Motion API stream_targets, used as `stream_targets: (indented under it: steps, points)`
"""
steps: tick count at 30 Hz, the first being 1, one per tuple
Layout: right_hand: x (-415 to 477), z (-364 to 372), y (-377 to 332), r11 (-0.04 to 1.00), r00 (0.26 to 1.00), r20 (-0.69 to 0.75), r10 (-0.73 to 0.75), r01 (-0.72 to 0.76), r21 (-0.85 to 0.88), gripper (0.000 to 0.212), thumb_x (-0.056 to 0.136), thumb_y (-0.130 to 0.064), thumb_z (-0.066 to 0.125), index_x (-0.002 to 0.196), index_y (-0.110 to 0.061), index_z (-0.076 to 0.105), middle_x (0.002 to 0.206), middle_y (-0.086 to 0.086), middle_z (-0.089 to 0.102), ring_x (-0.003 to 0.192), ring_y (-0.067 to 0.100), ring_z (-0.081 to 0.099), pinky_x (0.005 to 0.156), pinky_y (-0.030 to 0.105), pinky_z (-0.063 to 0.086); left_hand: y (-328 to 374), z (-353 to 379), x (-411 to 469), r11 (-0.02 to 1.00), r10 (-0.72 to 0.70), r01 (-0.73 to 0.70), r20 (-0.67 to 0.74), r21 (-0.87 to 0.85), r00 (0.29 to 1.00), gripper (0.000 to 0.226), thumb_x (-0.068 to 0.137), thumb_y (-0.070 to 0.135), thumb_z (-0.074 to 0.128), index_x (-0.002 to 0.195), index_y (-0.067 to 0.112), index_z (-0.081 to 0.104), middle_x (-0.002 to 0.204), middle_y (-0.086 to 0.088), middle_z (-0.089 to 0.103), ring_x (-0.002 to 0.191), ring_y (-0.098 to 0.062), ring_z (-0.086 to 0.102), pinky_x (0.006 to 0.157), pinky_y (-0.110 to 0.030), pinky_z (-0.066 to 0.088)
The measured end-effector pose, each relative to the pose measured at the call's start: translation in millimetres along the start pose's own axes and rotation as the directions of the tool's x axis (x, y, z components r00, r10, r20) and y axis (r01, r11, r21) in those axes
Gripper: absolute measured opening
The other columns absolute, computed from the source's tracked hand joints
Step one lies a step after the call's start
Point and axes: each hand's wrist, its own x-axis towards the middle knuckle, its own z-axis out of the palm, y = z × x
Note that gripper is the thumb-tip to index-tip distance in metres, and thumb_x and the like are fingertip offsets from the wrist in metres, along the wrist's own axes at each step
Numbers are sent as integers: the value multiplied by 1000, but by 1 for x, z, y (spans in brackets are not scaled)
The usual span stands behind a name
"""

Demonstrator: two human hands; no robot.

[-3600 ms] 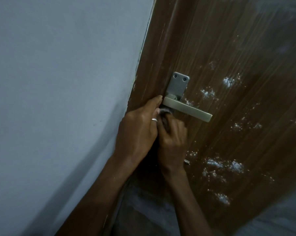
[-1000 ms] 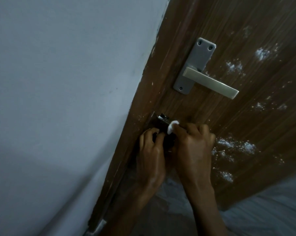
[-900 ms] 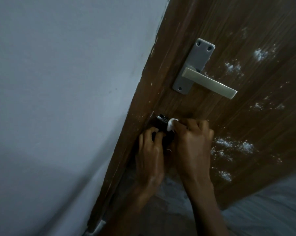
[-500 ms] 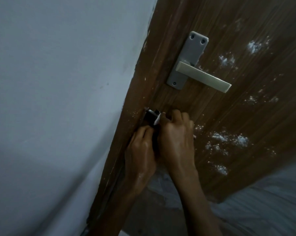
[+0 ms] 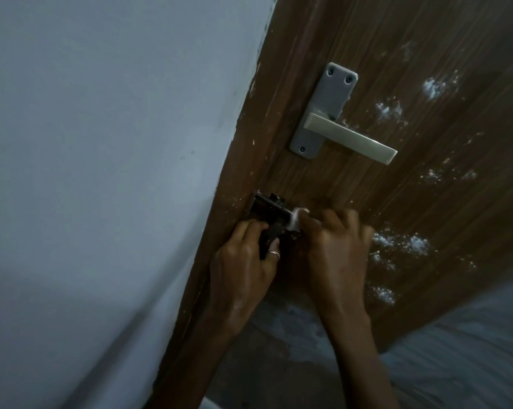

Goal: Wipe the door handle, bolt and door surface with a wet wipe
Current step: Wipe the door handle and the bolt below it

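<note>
Rightward slid the wet wipe (image 5: pixel 297 220) along the horizontal, left-pointing bolt (image 5: pixel 268 206).

Dim, bluish, low-contrast exposure. The wall (image 5: pixel 101 143) at left of the frame is brightest; a soft shadow darkens its lower left. The wet wipe (image 5: pixel 297 219) is smeared by motion blur. Wide-angle distortion slants the door (image 5: pixel 426 39) edge.

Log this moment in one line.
step: wiping bolt; right hand: pinches wet wipe against bolt; left hand: grips bolt; door handle: free; door: white specks
</note>
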Motion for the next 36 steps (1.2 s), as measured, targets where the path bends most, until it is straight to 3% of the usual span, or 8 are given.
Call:
stream_targets:
  steps: [5,8,12,17,22,25,33,36]
  points:
    - [13,3,-16,999,999,4,-33,33,-21,35,82,-27,73,115,-16,71,112,11,69,116,34,50,85,42,29,-3,3,1,1000,-17,16,30,2,999,33,85,22,71,118,19,65,119,2,66,99,-17,66,79,-31,58]
    - [17,10,-23,998,998,9,-70,70,-7,40,83,-25,74,121,-13,69,114,12,68,117,34,51,85,42,30,-5,2,0,1000,-2,1,40,21,999,35,84,15,71,118,18,65,117,0,68,97,-18,67,80,-25,55]
    - [-1,-10,10,998,997,-59,-40,43,52,35,80,-20,77,115,-21,72,107,5,71,116,32,49,84,43,31,-1,0,1,1000,4,-4,7,29,1000,29,88,28,72,115,19,66,112,2,69,90,-12,67,71,-17,47]
    - [-13,-37,59,986,981,-159,115,-94,135,36,82,-13,79,117,-19,72,107,3,72,108,34,53,84,40,25,0,-2,2,999,-8,8,15,32,1000,30,89,32,71,117,19,66,115,2,68,93,-15,68,73,-25,56]
    - [-9,-27,36,990,999,-11,39,-37,136,36,81,-16,76,116,-23,71,115,0,69,117,29,49,89,41,29,0,-1,3,999,5,-6,28,42,1000,31,88,29,72,117,18,67,116,2,69,95,-14,68,75,-20,52]
    - [-7,-7,18,994,998,63,-21,14,109,37,83,-16,72,119,-23,68,121,5,63,120,29,48,92,42,34,1,-3,2,998,7,-9,34,55,999,31,87,26,74,116,18,67,113,1,70,93,-14,68,73,-9,42]
    - [-34,5,51,985,997,-20,81,-77,156,53,73,0,82,121,-19,71,108,4,69,108,28,54,83,38,29,-1,-3,2,998,23,-25,28,60,999,30,90,29,71,117,17,67,114,2,70,89,-13,70,70,-14,47]
    - [-31,2,53,982,993,-83,78,-63,177,49,74,-2,80,120,-15,71,109,7,69,111,32,54,84,43,36,-1,-2,3,998,19,-20,27,55,999,31,90,30,71,118,17,67,114,2,70,91,-12,69,71,-14,46]
